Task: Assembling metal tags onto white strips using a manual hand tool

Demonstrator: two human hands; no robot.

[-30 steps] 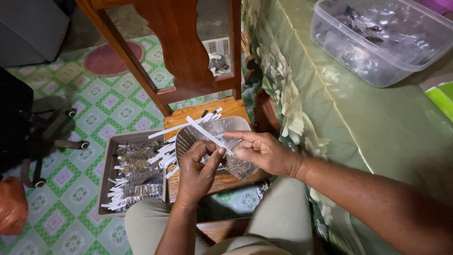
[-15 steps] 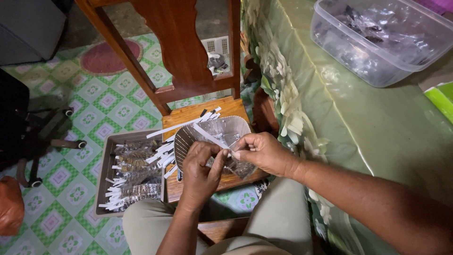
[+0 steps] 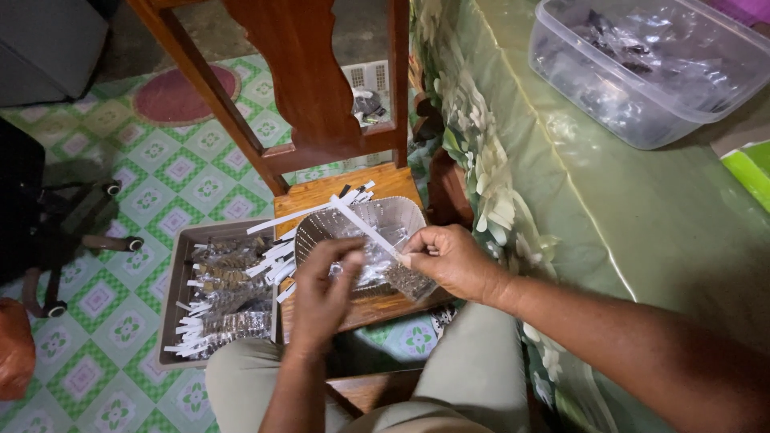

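A: How are the arms set?

B: Take the wooden chair (image 3: 321, 104) as the marker. The right forearm comes in from the lower right and ends over the chair's seat; the right hand (image 3: 453, 261) is curled, thumb and forefinger pinched shut on the end of a white strip (image 3: 365, 227) that slants up and left. The left hand (image 3: 321, 293) rises from the lap, fingers bent down onto a clear plastic packet (image 3: 373, 256) that lies between the two hands, over the seat. How tightly the left fingers close on it I cannot tell.

A: And the containers?

B: Largest is the clear plastic tub (image 3: 650, 72), well to the right of the chair on the green cloth, holding dark packets. Left of the seat sits a grey tray (image 3: 180, 273) with rows of packets tipped with white strips. On the seat itself rests a small perforated basket (image 3: 385, 216), under the packet.
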